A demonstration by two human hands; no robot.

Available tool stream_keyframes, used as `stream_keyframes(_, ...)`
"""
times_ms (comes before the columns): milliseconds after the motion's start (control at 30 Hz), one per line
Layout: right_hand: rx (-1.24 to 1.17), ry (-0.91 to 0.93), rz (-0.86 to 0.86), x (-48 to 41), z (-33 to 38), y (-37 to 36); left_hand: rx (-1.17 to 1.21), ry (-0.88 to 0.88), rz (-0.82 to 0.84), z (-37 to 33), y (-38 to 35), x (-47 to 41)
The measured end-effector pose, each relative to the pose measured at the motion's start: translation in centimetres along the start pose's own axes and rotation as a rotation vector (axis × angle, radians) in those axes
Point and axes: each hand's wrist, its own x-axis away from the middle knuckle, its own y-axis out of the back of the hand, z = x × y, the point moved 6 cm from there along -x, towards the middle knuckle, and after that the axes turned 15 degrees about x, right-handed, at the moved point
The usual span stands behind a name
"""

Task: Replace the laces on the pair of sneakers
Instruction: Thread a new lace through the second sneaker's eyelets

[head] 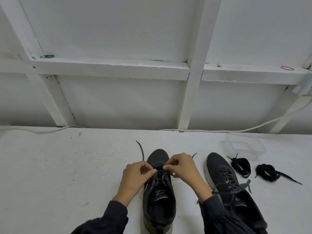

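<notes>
Lace near the toe end of the middle shoe is pinched by the left hand and the right hand, likely to pull it loose, so this shoe sits close between the arms while two rolled laces wait beside the other shoe.

The left sneaker and right sneaker are charcoal-black with pale off-white soles and dark grey laces. The left one has faint white print on its tongue, and the right one has a small neon yellow-green tab. The coiled spare laces are pure black and the sleeves dark grey, while the bench, wall and cable are white, broken only by a green rubber band and a red rubber band.
</notes>
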Motion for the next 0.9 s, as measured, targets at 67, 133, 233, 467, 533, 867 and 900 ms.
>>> stream_keyframes(67, 0.070, 0.002, -0.020, 0.0, 0.1, -0.2, -0.040, -0.005, 0.003, -0.1, -0.1, 0.0)
stream_keyframes(133, 0.166, 0.022, -0.040, 0.0, 0.4, -0.3, -0.076, -0.003, 0.030, -0.2, -0.4, 0.0)
stream_keyframes(233, 0.223, 0.049, -0.031, 0.1, 0.7, -0.6, -0.146, -0.006, 0.055, -0.5, -0.6, 0.0)
stream_keyframes(467, 0.007, 0.022, -0.019, 0.5, 0.0, -1.2, -0.183, -0.038, 0.002, -0.1, -1.1, 0.4)
stream_keyframes(533, -0.133, -0.004, 0.000, 0.5, -0.4, -1.3, -0.173, -0.032, -0.017, 0.2, -1.0, 0.5)
stream_keyframes(867, -0.416, -0.062, 0.141, 2.2, -2.1, -2.1, 0.120, 0.010, 0.028, 0.5, 0.0, 1.3)
stream_keyframes(900, -0.415, -0.052, 0.156, 2.4, -2.0, -2.1, 0.146, 0.028, 0.063, 0.6, 0.0, 1.4)
